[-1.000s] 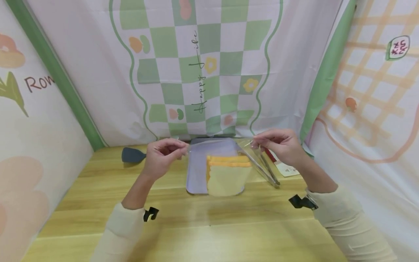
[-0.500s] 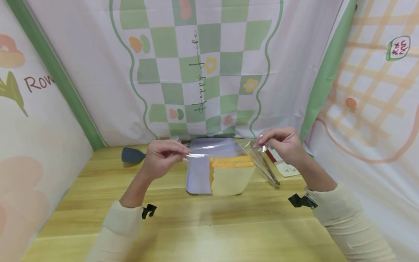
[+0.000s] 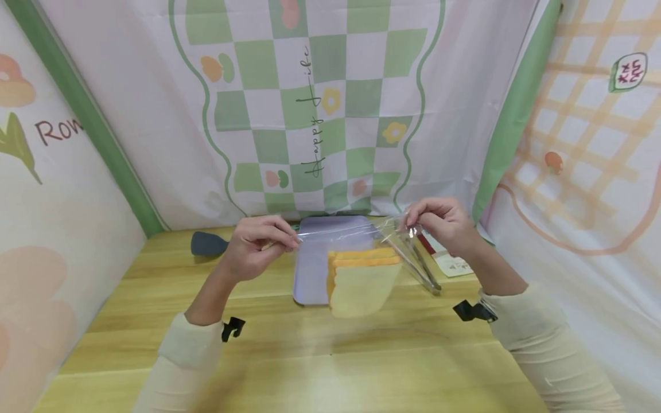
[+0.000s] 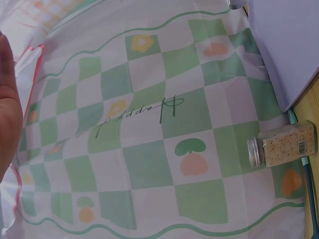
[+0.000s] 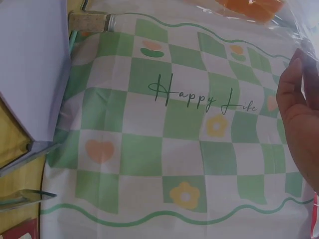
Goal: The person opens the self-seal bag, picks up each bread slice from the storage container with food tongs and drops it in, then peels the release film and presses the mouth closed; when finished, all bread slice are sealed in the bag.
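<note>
In the head view a clear plastic bag [image 3: 335, 230] stretches between both hands, with slices of bread [image 3: 364, 281] hanging low in it toward the right. My left hand [image 3: 260, 246] pinches the bag's left upper corner. The right upper corner is gripped between thumb and fingers of my right hand [image 3: 441, 225]. Behind the bread lies a lilac tray [image 3: 312, 275], partly covered by it. The right wrist view shows the right hand [image 5: 299, 119] by the shiny film, with the bread's orange crust [image 5: 254, 9] above. Only an edge of the left hand [image 4: 7, 109] enters the left wrist view.
A dark spatula [image 3: 208, 244] lies left of the tray. Metal tongs [image 3: 426, 272] and a red-and-white packet [image 3: 451, 264] lie to the right. A seasoning bottle [image 4: 284, 144] stands near the tray at the checked curtain [image 4: 149, 164] behind the wooden table [image 3: 330, 367].
The bag has swayed slightly right, then back left, and the bread hangs a little lower. Both hands keep their hold and have shifted only a little.
</note>
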Demonstrator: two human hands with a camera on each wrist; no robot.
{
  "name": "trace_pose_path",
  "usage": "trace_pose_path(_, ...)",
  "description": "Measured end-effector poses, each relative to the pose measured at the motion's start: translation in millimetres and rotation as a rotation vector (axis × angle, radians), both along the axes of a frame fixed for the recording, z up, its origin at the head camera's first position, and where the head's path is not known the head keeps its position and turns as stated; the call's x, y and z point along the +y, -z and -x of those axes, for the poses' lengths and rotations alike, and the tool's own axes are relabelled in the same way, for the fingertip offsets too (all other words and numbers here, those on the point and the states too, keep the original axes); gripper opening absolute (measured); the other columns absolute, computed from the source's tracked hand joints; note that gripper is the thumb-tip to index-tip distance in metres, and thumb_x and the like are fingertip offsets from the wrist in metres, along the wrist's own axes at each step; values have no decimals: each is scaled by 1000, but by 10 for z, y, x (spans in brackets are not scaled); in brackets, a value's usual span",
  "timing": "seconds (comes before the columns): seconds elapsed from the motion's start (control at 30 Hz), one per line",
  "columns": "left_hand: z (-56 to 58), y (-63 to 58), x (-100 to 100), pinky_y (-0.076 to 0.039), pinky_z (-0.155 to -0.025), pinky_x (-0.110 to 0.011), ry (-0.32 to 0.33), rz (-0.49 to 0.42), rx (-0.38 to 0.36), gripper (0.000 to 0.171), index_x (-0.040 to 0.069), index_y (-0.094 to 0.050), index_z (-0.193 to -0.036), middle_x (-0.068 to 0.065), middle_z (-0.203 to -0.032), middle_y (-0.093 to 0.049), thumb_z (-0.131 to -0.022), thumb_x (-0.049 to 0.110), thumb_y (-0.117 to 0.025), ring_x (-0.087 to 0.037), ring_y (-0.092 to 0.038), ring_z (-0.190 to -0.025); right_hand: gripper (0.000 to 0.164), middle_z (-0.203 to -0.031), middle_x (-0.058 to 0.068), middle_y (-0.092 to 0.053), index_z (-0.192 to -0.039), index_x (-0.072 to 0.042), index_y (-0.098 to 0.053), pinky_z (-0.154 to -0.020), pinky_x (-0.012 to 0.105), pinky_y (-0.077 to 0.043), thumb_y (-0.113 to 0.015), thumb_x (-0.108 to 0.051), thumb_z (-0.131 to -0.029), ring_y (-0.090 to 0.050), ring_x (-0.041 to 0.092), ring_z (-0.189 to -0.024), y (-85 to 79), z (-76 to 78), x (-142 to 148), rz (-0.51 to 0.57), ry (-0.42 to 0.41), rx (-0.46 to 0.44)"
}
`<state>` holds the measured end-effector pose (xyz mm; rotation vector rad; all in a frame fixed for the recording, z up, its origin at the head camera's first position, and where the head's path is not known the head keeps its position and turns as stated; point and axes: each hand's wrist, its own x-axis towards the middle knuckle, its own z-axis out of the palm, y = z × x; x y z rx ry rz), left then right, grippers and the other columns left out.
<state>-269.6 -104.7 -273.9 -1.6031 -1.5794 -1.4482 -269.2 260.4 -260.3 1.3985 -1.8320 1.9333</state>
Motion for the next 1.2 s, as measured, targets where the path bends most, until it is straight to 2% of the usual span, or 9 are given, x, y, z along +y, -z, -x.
trace_pose_path(0.17, -21, 14, -18, -25, -39, -17, -8, 6, -47, 19, 0, -71, -81, -13, -84, -71, -96, 10, -65, -11, -59, -58, 38, -86, 7, -72, -80, 6, -64, -64, 23, -52, -30, 20, -91, -70, 16, -81, 22, 34, -1, -11, -32, 9)
trace_pose_path(0.33, -31, 3, -38, -24, -39, -18, -19, -18, -59, 16, 0, -72, -80, -12, -84, -71, -90, -6, -61, -8, -51, -54, 35, -89, 7, -74, -78, 4, -66, -67, 24, -57, -36, 18, -89, -71, 18, -83, 25, 56, 45, 1, -54, 20)
trace_pose_path(0.47, -26, -3, -49, -24, -39, -19, -6, 1, -65, 17, 1, -72, -80, -14, -82, -70, -88, -11, -62, -11, -52, -54, 24, -88, 5, -76, -85, 5, -72, -68, 24, -58, -51, 11, -93, -72, 16, -80, 24, 46, 75, -52, 69, 23)
trace_pose_path(0.63, -54, -32, -69, -22, -38, -21, -9, 47, -63, 23, 2, -72, -80, -14, -81, -71, -82, -18, -61, -10, -44, -48, 15, -100, 3, -75, -103, 8, -70, -73, 23, -57, -58, 8, -94, -71, 13, -88, 55, 15, -10, -260, 184, -15)
trace_pose_path(0.73, -74, -53, -95, -20, -38, -22, -33, 55, -65, 25, 3, -72, -81, -13, -82, -71, -81, -20, -61, -8, -36, -46, 19, -111, 7, -73, -112, 4, -69, -80, 27, -57, -58, 5, -96, -68, 18, -99, 99, 12, -109, -393, 100, -39)
trace_pose_path(0.83, -87, -71, -108, -23, -38, -22, -44, 56, -84, 23, 2, -73, -82, -12, -83, -71, -82, -19, -62, -10, -49, -51, 21, -120, 13, -69, -117, 2, -68, -80, 31, -57, -58, -3, -99, -66, 24, -106, 162, 39, -180, -438, -43, -35)
trace_pose_path(1.03, -104, -100, -89, -31, -40, -20, -47, 10, -119, 18, -3, -71, -82, -16, -84, -71, -83, -19, -62, -12, -61, -62, 58, -137, 22, -57, -139, 6, -50, -86, 31, -54, -62, -35, -99, -57, 29, -124, 361, 125, -107, -292, -374, -35)
trace_pose_path(1.13, -118, -119, -79, -35, -40, -20, -50, -18, -130, 17, -5, -71, -81, -17, -84, -71, -83, -19, -62, -13, -62, -62, 56, -138, 18, -58, -141, 2, -48, -84, 32, -55, -70, -18, -94, -57, 27, -124, 513, 86, -129, -261, -401, -94)
trace_pose_path(1.2, -130, -126, -88, -36, -41, -19, -59, -34, -134, 18, -5, -71, -81, -17, -83, -71, -83, -20, -61, -13, -63, -61, 45, -129, 13, -65, -134, 0, -56, -81, 32, -57, -70, -3, -91, -64, 24, -114, 603, 36, -203, -256, -314, -140)
